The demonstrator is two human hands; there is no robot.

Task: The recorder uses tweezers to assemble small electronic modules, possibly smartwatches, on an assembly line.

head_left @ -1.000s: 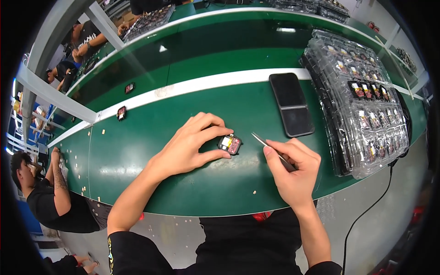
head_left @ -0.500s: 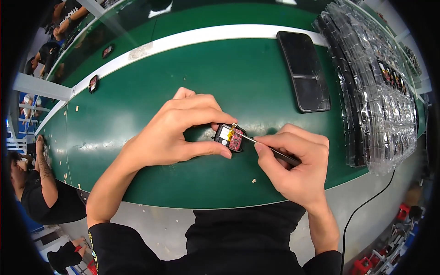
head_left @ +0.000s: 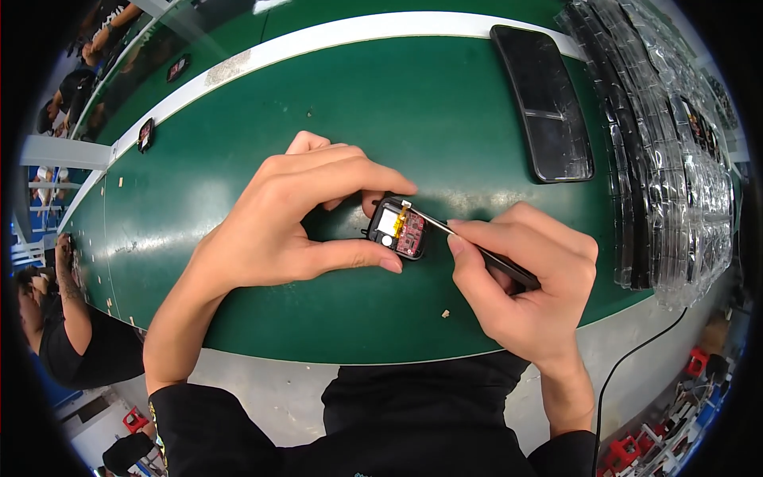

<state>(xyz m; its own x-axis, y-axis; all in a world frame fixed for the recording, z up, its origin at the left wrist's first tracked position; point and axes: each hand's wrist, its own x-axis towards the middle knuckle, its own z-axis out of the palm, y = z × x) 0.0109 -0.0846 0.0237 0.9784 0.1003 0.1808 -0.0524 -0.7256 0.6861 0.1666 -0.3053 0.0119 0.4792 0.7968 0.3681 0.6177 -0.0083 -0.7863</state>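
Observation:
My left hand (head_left: 290,215) holds a small open watch-like device (head_left: 397,229) above the table, thumb at its near edge and fingers at its far edge. Inside its rounded black case show a white block, yellow tape and a red circuit board. My right hand (head_left: 528,274) pinches slim dark tweezers (head_left: 509,269) with a silver tip. That tip reaches the device's far edge, beside a small white piece on the yellow strip. Whether it touches the piece, I cannot tell.
On the green table (head_left: 262,322), a black phone-like slab (head_left: 544,103) lies at the far right. Stacked clear plastic trays (head_left: 675,175) stand right of it. Another small device (head_left: 145,135) rests by the white rail (head_left: 318,46). A co-worker's arm (head_left: 71,278) shows at left.
The tweezers' tip has shifted from over the yellow tape toward the device's far edge. My right hand has moved slightly right, and the view has shifted a little.

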